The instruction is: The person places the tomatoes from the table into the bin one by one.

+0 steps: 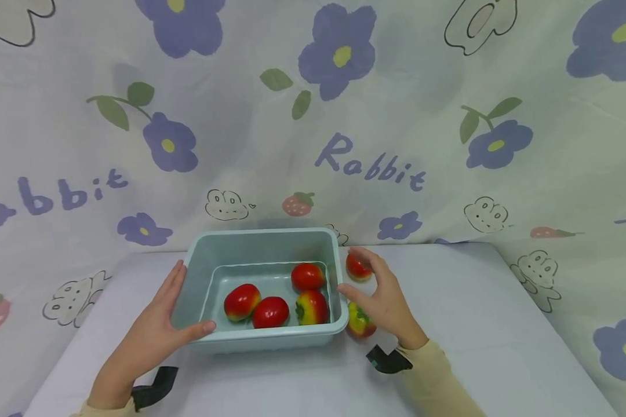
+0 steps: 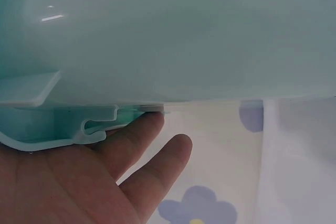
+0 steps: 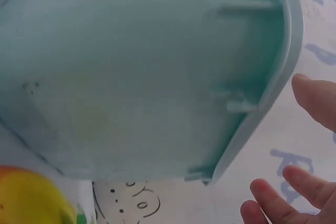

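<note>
Left hand (image 1: pixel 151 330) grips the near-left rim of the tub (image 1: pixel 263 237) at table centre. Right hand (image 1: pixel 383 298), fingers spread, hovers right; it could knock the loose fruit (image 1: pixel 360 321) away.

The word "Rabbit" is showing twice in purple letters on the flowered cloth (image 1: pixel 396 116) hanging behind the desk
</note>
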